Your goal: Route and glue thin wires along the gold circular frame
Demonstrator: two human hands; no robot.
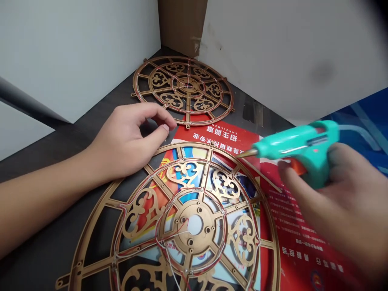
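Observation:
My left hand (130,141) rests on the dark table with its fingers curled, the thumb and forefinger tips close together. Nothing shows between them. Those fingertips sit just past the rim of a large gold openwork wheel (178,238), near a smaller matching wheel (184,85). Thin red and silver wires run around both wheels. My right hand (336,202) grips a teal hot glue gun (297,149) by its handle, with the brass nozzle pointing left, above the large wheel's upper right rim.
A red printed poster (230,135) lies under the large wheel on the dark table (36,262). White panels (75,52) rise behind, meeting at a cardboard corner (182,24). A thin gold strip (260,173) lies on the poster. Blue material (363,113) fills the right edge.

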